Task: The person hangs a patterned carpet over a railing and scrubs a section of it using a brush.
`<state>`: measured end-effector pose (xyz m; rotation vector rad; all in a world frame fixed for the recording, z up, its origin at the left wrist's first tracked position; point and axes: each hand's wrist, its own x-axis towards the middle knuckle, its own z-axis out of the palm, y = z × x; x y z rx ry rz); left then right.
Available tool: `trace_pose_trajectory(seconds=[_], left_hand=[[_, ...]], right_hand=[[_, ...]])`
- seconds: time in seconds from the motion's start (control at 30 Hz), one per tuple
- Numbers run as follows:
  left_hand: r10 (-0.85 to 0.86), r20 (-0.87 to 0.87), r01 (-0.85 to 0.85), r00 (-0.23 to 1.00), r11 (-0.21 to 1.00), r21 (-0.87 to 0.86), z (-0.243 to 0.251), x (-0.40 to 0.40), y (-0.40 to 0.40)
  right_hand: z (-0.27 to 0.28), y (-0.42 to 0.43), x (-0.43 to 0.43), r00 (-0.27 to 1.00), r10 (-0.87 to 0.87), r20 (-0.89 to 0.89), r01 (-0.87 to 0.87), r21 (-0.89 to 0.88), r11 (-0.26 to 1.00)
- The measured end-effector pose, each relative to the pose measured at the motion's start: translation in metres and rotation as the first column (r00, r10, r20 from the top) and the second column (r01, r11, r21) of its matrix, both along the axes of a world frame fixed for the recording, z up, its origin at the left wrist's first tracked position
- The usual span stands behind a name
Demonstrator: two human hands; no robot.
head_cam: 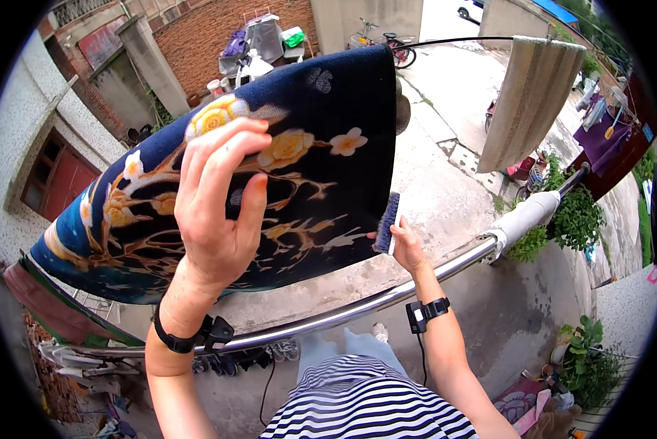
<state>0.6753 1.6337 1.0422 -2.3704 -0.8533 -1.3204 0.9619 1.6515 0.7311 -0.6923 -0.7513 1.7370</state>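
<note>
A dark blue rug (306,219) with yellow and white flowers and brown branches hangs over a line in front of me. My left hand (218,186) is raised before the rug's flowered face, fingers bent and thumb apart, holding nothing. Whether its fingertips touch the rug cannot be told. My right hand (407,244) grips a scrub brush (388,225) with a white back and blue bristles. The brush is upright beside the rug's right edge, bristles facing the rug. Black straps with small devices circle both wrists.
A shiny metal rail (361,304) crosses between me and the rug, part of it wrapped in grey-white cloth (526,217). A beige striped towel (531,104) hangs farther right. Shoes (224,363) stand low left; potted plants (586,356) are at lower right. A bicycle (391,41) is parked behind.
</note>
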Motion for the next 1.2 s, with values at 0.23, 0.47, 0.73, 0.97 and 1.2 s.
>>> trace_pose_trajectory(seconds=[0.23,0.47,0.73,0.97,1.2], left_hand=[[0.65,0.378,0.196,0.66,0.336,-0.921,-0.277,0.018,-0.146],[0.836,0.506,0.842,0.213,0.106,-0.53,-0.417,0.085,-0.186],[0.638,0.344,0.725,-0.689,0.605,0.331,-0.435,0.162,-0.197],[0.436,0.531,0.641,-0.727,0.707,0.298,-0.459,0.16,-0.258],[0.424,0.355,0.55,-0.833,0.705,0.448,-0.48,0.235,-0.227]], right_hand=[[-0.027,0.002,-0.002,0.982,0.079,0.169,-0.091,0.059,0.994],[0.081,-0.067,-0.014,0.975,0.215,-0.054,-0.216,-0.005,0.976],[0.175,-0.131,0.016,0.947,0.279,-0.157,-0.282,0.004,0.959],[0.158,-0.179,0.065,0.908,0.394,-0.142,-0.414,-0.168,0.894],[0.165,-0.158,0.099,0.757,0.639,-0.138,-0.654,-0.14,0.744]])
